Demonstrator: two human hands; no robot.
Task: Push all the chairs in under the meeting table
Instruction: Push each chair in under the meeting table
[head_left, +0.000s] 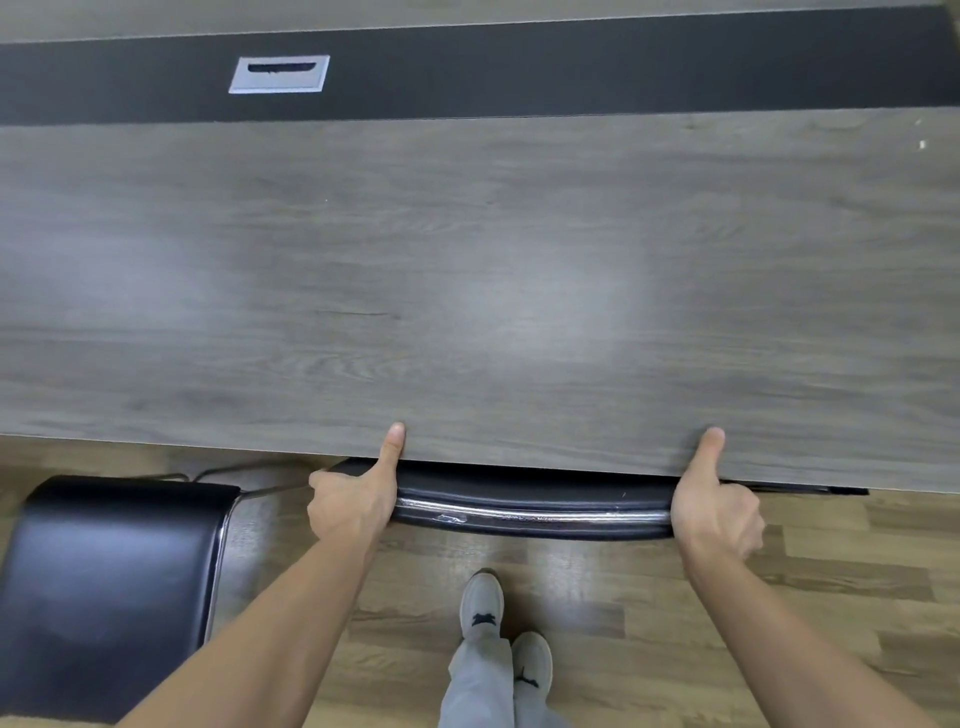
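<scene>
Beside the meeting table (467, 291), off its near edge at the left, a second chair (111, 587) stood well out on the wood-plank floor (597, 613), its glossy black seat and chrome side tube fully exposed; it looked like the next one to be pushed in. Further right along that edge, the left hand (350, 506) was wrapped around one end of the chair back (530, 512), its thumb lying up onto the tabletop. That back was a curved black padded bar with a bright metal strip, a little scuffed, and it sat tight against the table's edge, so this chair seemed already home beneath the grey, matte wood-grain top. At the other end the right hand (714, 512) gripped likewise, thumb raised onto the table. Two matched grips probably kept the chair square while it slid. Far across the table, a dark band carried a silver cable hatch (279, 74).
</scene>
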